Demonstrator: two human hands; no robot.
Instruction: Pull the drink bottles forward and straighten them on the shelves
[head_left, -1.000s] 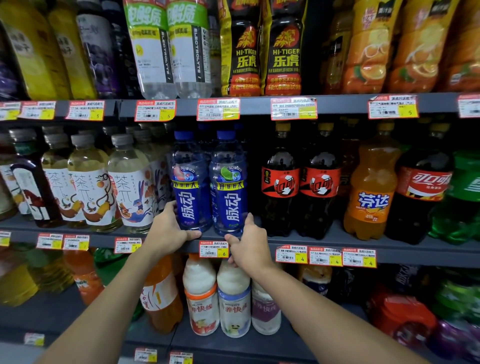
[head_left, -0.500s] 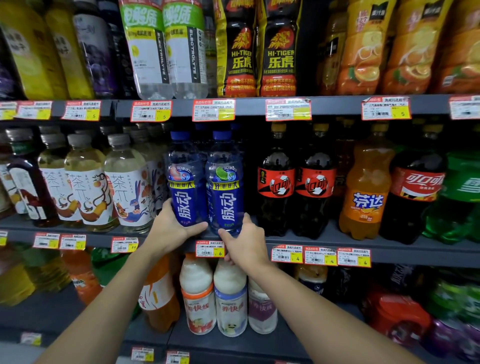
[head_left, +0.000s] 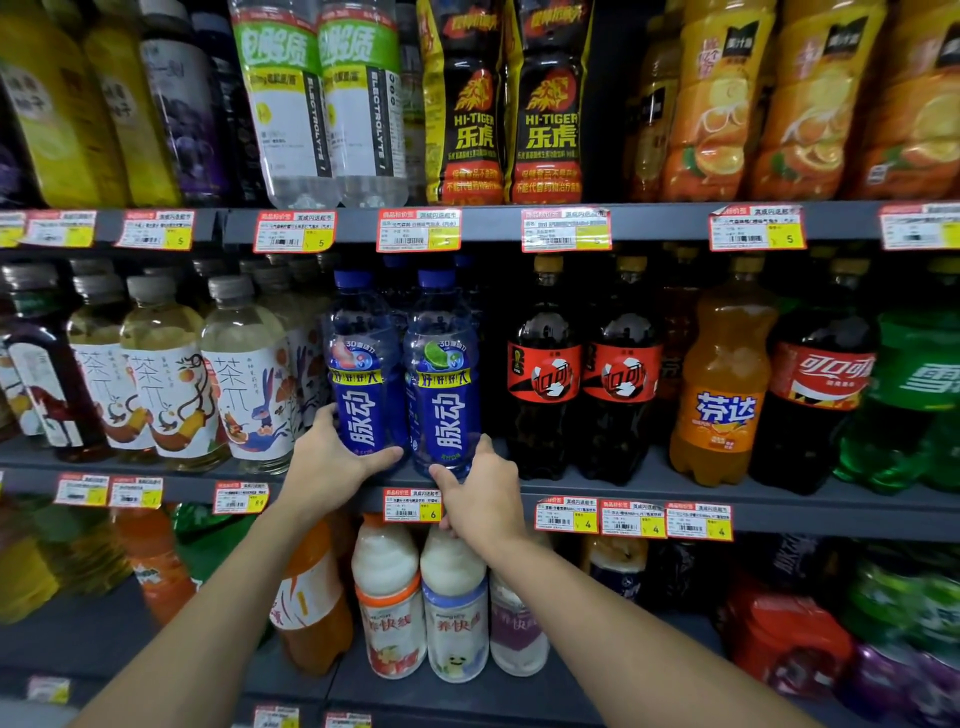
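Two blue drink bottles stand upright side by side at the front of the middle shelf (head_left: 779, 506). My left hand (head_left: 324, 462) grips the base of the left blue bottle (head_left: 363, 374), thumb across its front. My right hand (head_left: 480, 493) holds the base of the right blue bottle (head_left: 445, 384), thumb in front and fingers round its right side. More blue bottles stand behind them, mostly hidden.
Tea bottles (head_left: 244, 374) stand left of the blue pair, dark cola bottles (head_left: 543, 374) right of it, then an orange soda (head_left: 724, 379). Electrolyte and Hi-Tiger bottles (head_left: 470, 104) fill the shelf above. Milky bottles (head_left: 452, 603) stand below. Price tags (head_left: 413, 504) line the shelf edges.
Both hands have stayed on the bases of the two blue bottles. The bottles have shifted very slightly at the shelf front, and the view has drifted a little.
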